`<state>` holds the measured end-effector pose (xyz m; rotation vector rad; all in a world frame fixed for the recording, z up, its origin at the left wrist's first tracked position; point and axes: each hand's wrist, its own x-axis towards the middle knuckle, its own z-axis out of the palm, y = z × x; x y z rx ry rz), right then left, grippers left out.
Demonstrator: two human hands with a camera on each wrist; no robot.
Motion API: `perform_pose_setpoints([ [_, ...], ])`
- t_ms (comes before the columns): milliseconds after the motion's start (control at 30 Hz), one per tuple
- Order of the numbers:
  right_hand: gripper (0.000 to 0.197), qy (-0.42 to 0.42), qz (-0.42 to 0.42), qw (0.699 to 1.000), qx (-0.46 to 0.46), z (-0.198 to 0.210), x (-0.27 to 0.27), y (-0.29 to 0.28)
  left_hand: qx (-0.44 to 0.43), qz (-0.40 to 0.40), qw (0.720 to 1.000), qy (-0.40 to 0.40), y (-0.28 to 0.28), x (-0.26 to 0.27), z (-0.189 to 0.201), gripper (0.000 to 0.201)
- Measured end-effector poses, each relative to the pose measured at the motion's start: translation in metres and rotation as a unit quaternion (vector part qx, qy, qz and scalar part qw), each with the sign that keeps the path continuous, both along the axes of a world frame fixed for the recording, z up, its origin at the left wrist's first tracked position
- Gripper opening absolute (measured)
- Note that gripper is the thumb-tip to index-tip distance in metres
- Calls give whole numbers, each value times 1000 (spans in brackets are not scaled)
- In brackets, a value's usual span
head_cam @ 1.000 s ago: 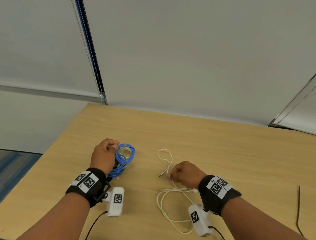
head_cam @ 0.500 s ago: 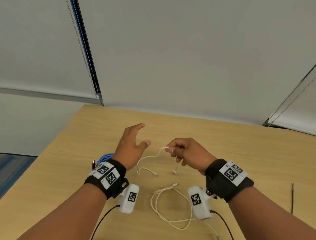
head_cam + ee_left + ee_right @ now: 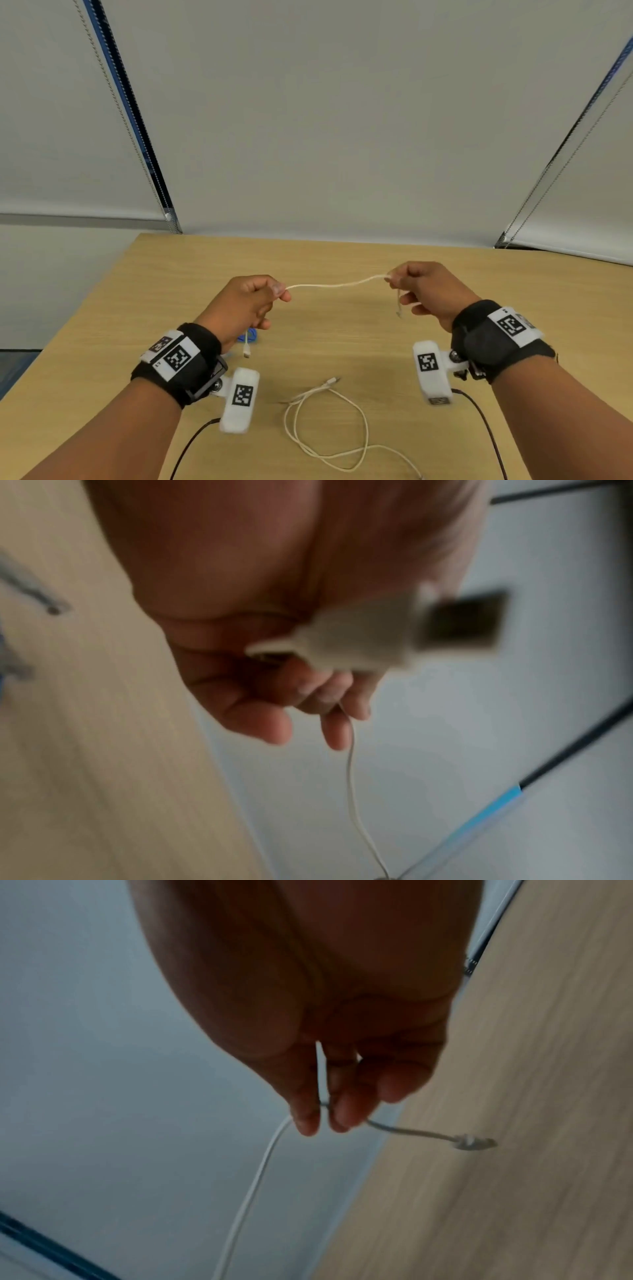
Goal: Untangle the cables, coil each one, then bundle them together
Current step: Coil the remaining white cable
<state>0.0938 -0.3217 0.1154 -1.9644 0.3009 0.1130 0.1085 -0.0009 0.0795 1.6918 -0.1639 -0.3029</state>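
Your wooden table (image 3: pixel 445 308) sits against pale roller blinds (image 3: pixel 342 120). Above it, your left hand (image 3: pixel 245 308) and right hand (image 3: pixel 428 291) each pinch the thin white cable (image 3: pixel 335 284), stretched between them off the surface. Your left wrist camera adds what the head view hides: a blurred USB plug (image 3: pixel 411 631) sticking out beside the curled fingers. Your right wrist view shows the small connector (image 3: pixel 472 1143) dangling past your fingertips. A second white cable (image 3: pixel 325 428) lies loosely looped nearer you; what seems to be the blue cable (image 3: pixel 252 334) peeks from behind your left hand.
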Motion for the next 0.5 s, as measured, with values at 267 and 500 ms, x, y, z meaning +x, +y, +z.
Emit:
perform_pose_setpoints([
  [267,32,-129,267,940,-170,4,-17,67,139,-71,982,-109,-44,-11,9,22],
  [500,15,-92,229,961,-127,1,-14,46,205,13,964,-168,-8,-2,25,11],
])
